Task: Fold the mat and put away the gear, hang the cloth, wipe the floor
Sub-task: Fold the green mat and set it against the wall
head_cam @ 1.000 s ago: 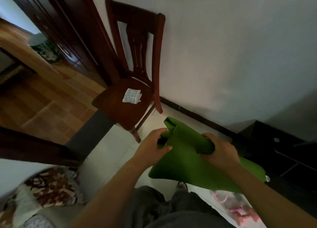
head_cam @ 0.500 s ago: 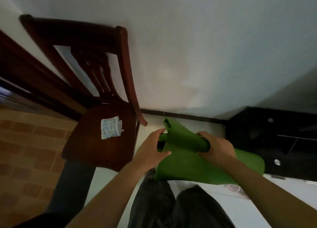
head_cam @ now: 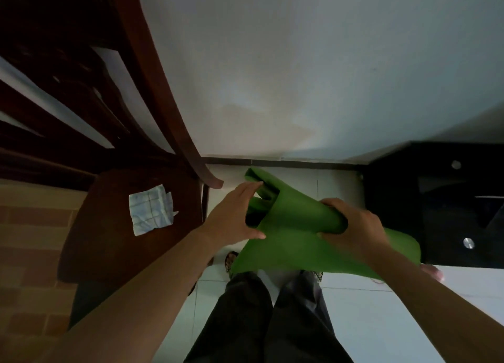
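A green mat (head_cam: 294, 234), loosely rolled, hangs in front of me above the white tiled floor. My right hand (head_cam: 357, 226) grips the roll around its middle, thumb under and fingers over. My left hand (head_cam: 234, 218) holds the roll's open left end between thumb and fingers. A small checked white cloth (head_cam: 151, 210) lies folded on the seat of a dark wooden chair (head_cam: 114, 226) to the left. The mat's lower right edge droops toward a black cabinet.
The chair's backrest (head_cam: 152, 76) rises close at the left against the white wall (head_cam: 300, 76). A black cabinet (head_cam: 436, 204) stands at the right. My legs and sandalled feet (head_cam: 231, 261) are below the mat. Brown brick-pattern flooring (head_cam: 27, 240) lies far left.
The view has swung toward the wall and closed in on the chair and the corner. Both hands keep their hold on the green mat, with the left fingers spread wider at its end.
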The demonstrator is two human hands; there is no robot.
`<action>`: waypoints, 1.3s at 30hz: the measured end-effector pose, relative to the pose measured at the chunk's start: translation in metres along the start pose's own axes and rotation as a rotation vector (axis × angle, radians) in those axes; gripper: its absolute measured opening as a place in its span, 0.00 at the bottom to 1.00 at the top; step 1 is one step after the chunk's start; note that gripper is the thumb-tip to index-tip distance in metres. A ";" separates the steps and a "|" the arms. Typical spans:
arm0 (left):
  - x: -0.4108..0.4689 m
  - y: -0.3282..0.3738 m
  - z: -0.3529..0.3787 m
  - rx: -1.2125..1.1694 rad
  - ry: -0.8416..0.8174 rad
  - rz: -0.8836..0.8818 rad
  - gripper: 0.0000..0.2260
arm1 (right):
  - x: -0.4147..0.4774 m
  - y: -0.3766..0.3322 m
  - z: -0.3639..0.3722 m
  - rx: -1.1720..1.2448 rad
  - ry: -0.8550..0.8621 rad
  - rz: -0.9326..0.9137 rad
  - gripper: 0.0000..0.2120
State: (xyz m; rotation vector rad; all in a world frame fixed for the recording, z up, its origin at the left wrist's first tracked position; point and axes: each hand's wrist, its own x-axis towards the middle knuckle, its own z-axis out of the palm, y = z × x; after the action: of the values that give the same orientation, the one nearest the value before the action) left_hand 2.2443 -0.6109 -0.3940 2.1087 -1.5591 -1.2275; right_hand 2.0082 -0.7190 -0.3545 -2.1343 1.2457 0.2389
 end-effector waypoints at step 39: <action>0.088 -0.072 0.201 -0.012 0.170 -0.013 0.23 | 0.059 0.174 0.151 0.089 0.101 -0.143 0.25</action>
State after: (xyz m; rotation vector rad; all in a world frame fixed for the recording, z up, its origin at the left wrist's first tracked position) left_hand 2.1502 -0.6042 -0.6048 2.1559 -1.4638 -1.0288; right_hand 1.9189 -0.7277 -0.5749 -2.1686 1.1312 0.0141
